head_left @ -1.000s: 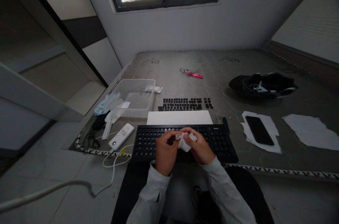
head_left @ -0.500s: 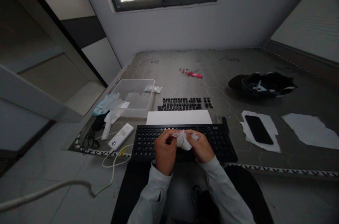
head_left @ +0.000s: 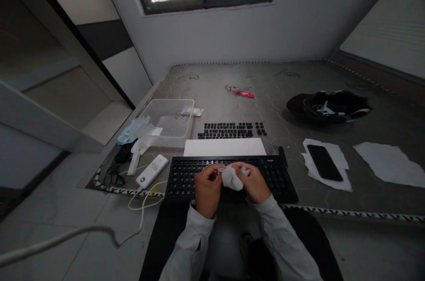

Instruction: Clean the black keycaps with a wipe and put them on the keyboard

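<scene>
Both hands meet over the black keyboard [head_left: 279, 179], which lies along the near edge of the surface. My right hand [head_left: 255, 183] is closed on a crumpled white tissue [head_left: 231, 178], bunched between its thumb and fingers. At the tissue's left edge, the fingertips of my left hand [head_left: 208, 188] are pinched together. Whatever small thing they hold there is too small and too covered to name. Behind the keyboard lies a flat white strip [head_left: 226, 147], and beyond it sit rows of loose black keycaps [head_left: 229, 130].
A clear plastic box [head_left: 172, 139] stands at left, near a white power strip [head_left: 152, 171] with its cable. A black phone [head_left: 324, 162] rests on white paper at right, with another white sheet [head_left: 392, 163] beside it. Farther back are a black cap [head_left: 328, 106] and a red packet [head_left: 242, 93].
The tissue has shifted slightly and hangs a little lower and wider between the hands. My fingers have moved only a little; everything else stays in place.
</scene>
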A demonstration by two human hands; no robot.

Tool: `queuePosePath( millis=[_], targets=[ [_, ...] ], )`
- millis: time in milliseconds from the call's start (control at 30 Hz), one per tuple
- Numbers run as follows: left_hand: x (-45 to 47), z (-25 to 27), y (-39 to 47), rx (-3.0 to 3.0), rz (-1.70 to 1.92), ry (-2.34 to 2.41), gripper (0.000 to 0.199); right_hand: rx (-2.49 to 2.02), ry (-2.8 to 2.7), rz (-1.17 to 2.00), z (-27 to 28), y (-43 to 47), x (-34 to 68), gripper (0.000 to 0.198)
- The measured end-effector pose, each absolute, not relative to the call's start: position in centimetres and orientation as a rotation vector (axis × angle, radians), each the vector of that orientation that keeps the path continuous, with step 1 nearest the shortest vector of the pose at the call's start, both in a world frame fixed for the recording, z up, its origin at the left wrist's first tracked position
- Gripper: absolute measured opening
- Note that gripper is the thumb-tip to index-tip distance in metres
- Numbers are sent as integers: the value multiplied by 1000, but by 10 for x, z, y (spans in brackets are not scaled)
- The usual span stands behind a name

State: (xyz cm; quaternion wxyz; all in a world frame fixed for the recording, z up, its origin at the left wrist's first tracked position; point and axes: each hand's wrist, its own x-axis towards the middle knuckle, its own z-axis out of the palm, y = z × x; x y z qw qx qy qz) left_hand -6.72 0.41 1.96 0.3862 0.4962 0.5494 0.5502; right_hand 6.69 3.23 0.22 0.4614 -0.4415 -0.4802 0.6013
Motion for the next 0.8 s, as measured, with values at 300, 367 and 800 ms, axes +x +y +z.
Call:
queuePosePath(
  millis=[300, 367, 800],
  targets=[
    [-65, 19, 6, 1129, 1413, 1359, 18, -1088, -1155, 1472, -6, 32, 64, 33],
    [-65, 19, 6, 1121, 1406, 1384, 18, -1074, -1147, 1463, -7, 33, 63, 33],
    [-63, 19, 5, 1161, 1396, 1425, 18, -1111, -1135, 1476, -8, 34, 65, 35]
  ],
)
